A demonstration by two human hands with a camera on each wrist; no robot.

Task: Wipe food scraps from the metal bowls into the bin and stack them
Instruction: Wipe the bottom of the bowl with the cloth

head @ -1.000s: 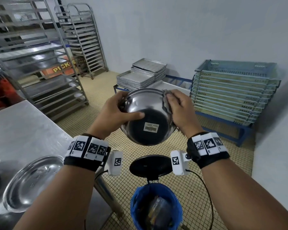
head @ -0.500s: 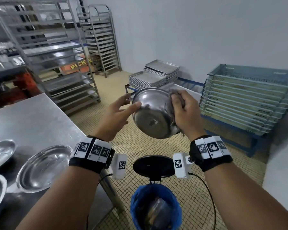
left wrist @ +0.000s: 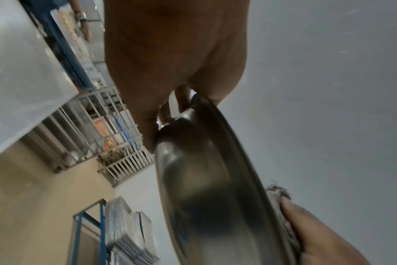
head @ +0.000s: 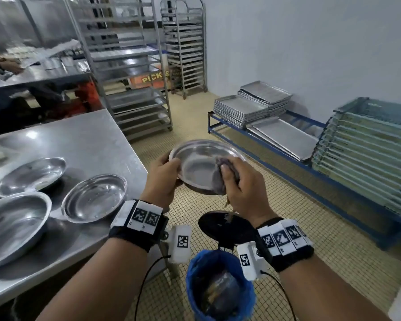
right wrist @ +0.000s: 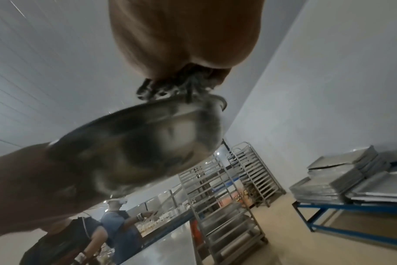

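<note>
Steel bowl [head: 203,166] tilts above the bin [head: 219,288] at 6 o'clock. Left hand [head: 163,179] pinches its rim; right hand [head: 243,186] presses a rag [head: 220,174] inside

Plain pale grey walls [head: 310,42] meet a floor of small beige mosaic tiles [head: 276,205]. Tall wheeled stainless-steel tray racks [head: 134,72] stand beyond the hands, to their left. To the right of the hands, a low blue metal-frame bench [head: 287,167] carries stacked flat aluminium baking trays [head: 252,105] and stacked pale green plastic crates [head: 366,147]. A brushed stainless-steel table [head: 79,140] lies left of the hands.
</note>
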